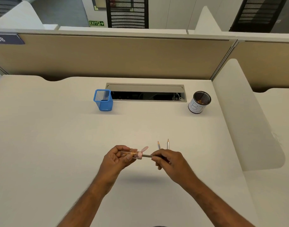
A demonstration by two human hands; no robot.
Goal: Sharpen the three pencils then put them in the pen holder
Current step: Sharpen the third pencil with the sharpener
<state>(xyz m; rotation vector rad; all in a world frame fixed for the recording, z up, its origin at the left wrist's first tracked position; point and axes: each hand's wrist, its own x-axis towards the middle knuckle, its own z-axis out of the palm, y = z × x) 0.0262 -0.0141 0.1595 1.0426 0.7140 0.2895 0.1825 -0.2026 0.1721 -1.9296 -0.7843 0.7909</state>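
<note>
While two pencils lie waiting on the desk [58, 128], the third is being sharpened above its near middle. Toward the far edge, left of centre, stands the blue holder [103, 100]. Nearer, the left hand [115, 158] curls its fingers round the sharpener [132, 154], a clear case with shavings inside and its pink lid flipped open. From its right end the pencil [147, 155] runs level, left to right, its tip buried in the sharpener. The right hand [170, 161] pinches the shaft just beside the sharpener. Turning should therefore come from the right hand, about that long axis, while the left holds steady. Just beyond the right hand, the spare pencils [163, 145] point at the far edge, tips seemingly sharp. At the far right stands a bin [199, 102].
</note>
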